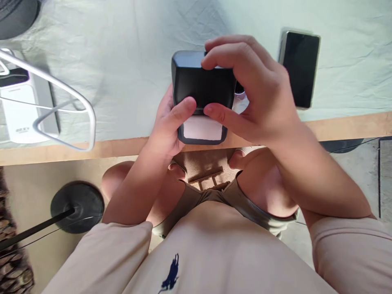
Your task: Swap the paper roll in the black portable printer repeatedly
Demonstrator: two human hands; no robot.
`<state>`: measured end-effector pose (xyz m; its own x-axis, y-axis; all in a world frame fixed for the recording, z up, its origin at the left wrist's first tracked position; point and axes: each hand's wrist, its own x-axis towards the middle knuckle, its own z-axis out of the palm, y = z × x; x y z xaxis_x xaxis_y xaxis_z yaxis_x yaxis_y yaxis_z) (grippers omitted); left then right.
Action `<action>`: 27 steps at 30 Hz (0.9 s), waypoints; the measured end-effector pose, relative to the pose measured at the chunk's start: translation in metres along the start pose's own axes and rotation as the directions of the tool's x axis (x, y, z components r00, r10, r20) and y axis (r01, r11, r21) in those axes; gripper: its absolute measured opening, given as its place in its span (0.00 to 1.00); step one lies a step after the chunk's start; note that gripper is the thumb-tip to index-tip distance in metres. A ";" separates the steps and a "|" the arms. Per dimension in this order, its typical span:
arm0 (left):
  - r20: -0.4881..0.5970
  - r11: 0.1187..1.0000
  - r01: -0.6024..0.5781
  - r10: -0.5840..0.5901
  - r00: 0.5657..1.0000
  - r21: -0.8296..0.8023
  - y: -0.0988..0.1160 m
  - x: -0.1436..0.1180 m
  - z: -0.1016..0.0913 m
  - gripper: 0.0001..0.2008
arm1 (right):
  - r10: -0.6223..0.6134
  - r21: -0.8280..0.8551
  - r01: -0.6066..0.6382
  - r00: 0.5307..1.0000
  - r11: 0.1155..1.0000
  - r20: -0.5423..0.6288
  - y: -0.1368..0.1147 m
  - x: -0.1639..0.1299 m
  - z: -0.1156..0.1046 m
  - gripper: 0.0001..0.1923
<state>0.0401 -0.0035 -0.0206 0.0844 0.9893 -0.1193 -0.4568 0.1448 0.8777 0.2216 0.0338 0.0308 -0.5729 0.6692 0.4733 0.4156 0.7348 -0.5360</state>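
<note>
A small black case [203, 83] with rounded corners is held above the near edge of the table. Faint pale lettering, partly hidden, runs along the lower edge of its dark top part, and a pale panel [202, 129] shows below that. My left hand [170, 120] grips the case from the left, its thumb on the front. Curled over the far edge are the fingers of my right hand [254, 81], while its thumb presses near the lettering. Behind the right hand, a small dark and pale purple item [240, 90] is mostly hidden.
A phone [300, 67] lies right of my hands on the pale cloth [122, 61]. At left are a white box [21, 116] and a looped white cable [78, 96]. A dark object [16, 16] occupies the far left corner. Below the table stands a round black base [78, 206] with a pole.
</note>
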 end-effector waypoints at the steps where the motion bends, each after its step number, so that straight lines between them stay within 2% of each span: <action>1: -0.005 1.000 -0.010 0.010 1.000 0.002 0.000 -0.001 0.001 0.19 | 0.040 -0.008 -0.040 0.999 0.999 0.010 -0.005 0.000 -0.001 0.13; 4: 0.006 1.000 -0.021 0.021 1.000 -0.019 0.000 -0.004 0.006 0.12 | 0.223 -0.089 -0.216 0.972 0.972 0.075 -0.013 0.001 -0.006 0.14; 6: 0.006 0.999 -0.011 0.011 1.000 -0.035 0.002 -0.005 0.009 0.11 | 0.271 -0.113 -0.260 0.958 0.959 0.094 -0.012 0.001 -0.007 0.15; 9: -0.011 0.997 0.038 -0.039 0.999 -0.064 0.007 -0.005 0.014 0.12 | 0.181 -0.059 -0.178 0.982 0.982 0.052 -0.003 -0.001 -0.004 0.14; 12: -0.118 0.988 0.100 -0.114 0.986 -0.120 0.010 -0.002 0.018 0.18 | 0.059 -0.052 -0.060 0.998 0.997 -0.019 0.004 -0.005 -0.002 0.18; 15: -0.211 0.988 0.068 -0.097 0.973 -0.140 0.009 0.001 0.018 0.18 | 0.099 -0.074 -0.100 0.995 0.992 -0.008 0.002 -0.006 -0.005 0.19; 18: -0.169 0.992 0.020 -0.041 0.985 -0.121 0.005 0.005 0.013 0.19 | 0.203 -0.101 -0.197 0.978 0.975 0.053 -0.007 -0.004 -0.010 0.19; 23: -0.150 0.996 0.014 -0.028 0.988 -0.090 -0.003 0.010 0.000 0.13 | 0.197 -0.148 -0.180 0.974 0.972 0.110 -0.013 -0.004 -0.013 0.24; 27: -0.167 0.995 0.070 -0.080 0.983 -0.064 -0.005 0.011 -0.003 0.10 | 0.187 -0.152 -0.173 0.979 0.973 0.077 -0.012 -0.006 -0.016 0.24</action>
<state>0.0411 0.0064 -0.0276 -0.0289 0.9638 -0.2652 -0.5057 0.2147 0.8355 0.2315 0.0226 0.0450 -0.5381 0.7840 0.3095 0.6110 0.6158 -0.4974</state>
